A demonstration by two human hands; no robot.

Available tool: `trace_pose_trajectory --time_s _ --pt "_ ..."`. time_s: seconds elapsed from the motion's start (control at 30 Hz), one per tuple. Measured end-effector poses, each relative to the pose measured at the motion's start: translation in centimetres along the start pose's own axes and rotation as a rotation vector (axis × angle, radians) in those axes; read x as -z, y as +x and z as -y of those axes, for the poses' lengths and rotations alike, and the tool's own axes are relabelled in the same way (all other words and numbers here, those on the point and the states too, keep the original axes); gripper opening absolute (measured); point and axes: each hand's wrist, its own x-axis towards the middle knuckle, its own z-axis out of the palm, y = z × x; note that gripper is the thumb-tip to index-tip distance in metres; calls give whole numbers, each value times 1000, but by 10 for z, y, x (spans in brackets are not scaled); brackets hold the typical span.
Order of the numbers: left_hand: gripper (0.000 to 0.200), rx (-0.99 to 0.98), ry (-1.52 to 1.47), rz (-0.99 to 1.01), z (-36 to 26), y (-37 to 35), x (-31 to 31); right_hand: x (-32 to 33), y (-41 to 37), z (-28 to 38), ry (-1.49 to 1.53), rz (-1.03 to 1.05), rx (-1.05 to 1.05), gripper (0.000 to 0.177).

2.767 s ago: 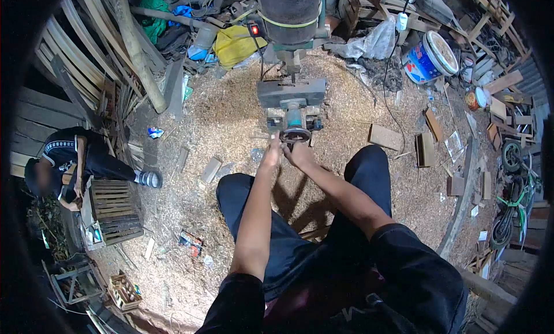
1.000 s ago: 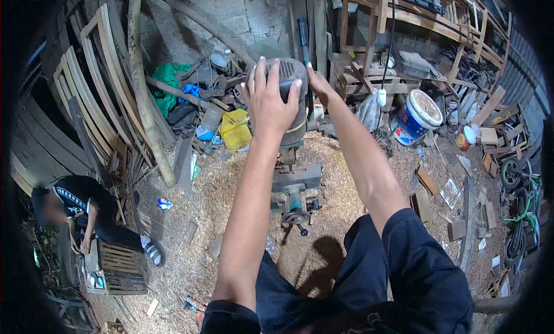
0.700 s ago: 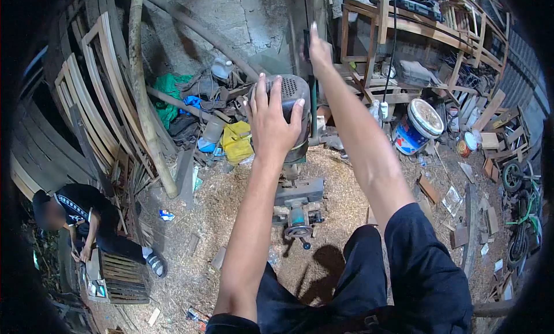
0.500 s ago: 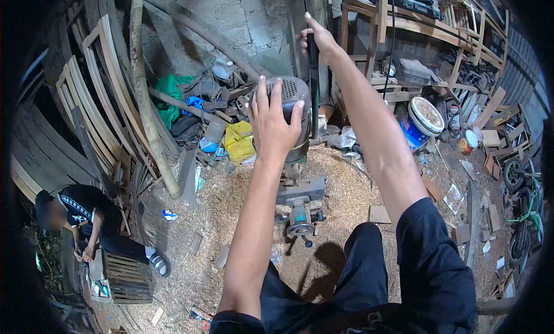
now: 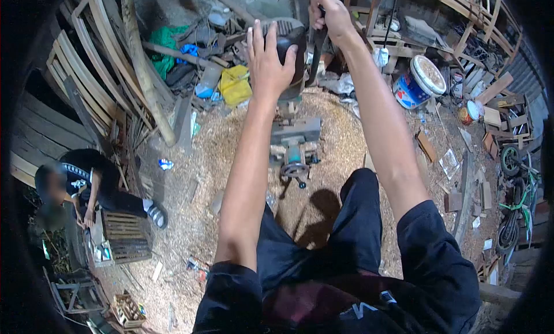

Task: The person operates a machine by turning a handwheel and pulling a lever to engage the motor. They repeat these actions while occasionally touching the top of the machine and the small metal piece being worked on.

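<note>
My left hand (image 5: 270, 66) lies on the dark rounded motor housing (image 5: 297, 54) of an upright machine, fingers spread over its vented top. To the right of the housing, my right hand (image 5: 333, 22) is closed around the black grip of a lever (image 5: 317, 54). Below the housing sits the machine's metal vise (image 5: 297, 129), with a handwheel (image 5: 295, 171) at its front. The machine's lower head is partly hidden behind my left hand and forearm.
Wood shavings (image 5: 231, 143) cover the floor around the machine. A person (image 5: 95, 178) sits at the left beside a slatted crate (image 5: 127, 236). Wooden frames (image 5: 86, 80) lean at the left. A bucket (image 5: 421, 83) and a small bicycle (image 5: 511, 201) stand at the right.
My view has tilted down, so the machine sits higher in the frame. My right hand's fingers have wrapped tighter round the lever grip; my left hand stays on the housing.
</note>
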Motion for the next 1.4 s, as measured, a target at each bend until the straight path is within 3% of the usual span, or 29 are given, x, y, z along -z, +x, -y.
trace_pose_trajectory --time_s 0.2,0.47,0.67,0.77,0.87,1.07,1.4 --pt "79 78 -261 174 -4 -42 27 -12 -26 7 -68 -92 72 33" --pt "88 150 -254 314 -12 -60 36 -20 -24 0 9 -219 76 30" --pt "95 210 -152 456 -13 -56 43 -16 -44 -2 -11 -137 113 37" --pt "98 163 -221 346 -12 -62 32 -17 -49 -2 -27 -126 172 36" --pt "99 205 -176 427 -13 -61 37 -18 -53 -5 1 -145 171 38" --pt "100 175 -238 367 -11 -66 32 -17 -61 -9 -40 -135 244 39" --pt "105 225 -142 442 -12 -68 29 -25 -94 -9 -11 -167 244 36"
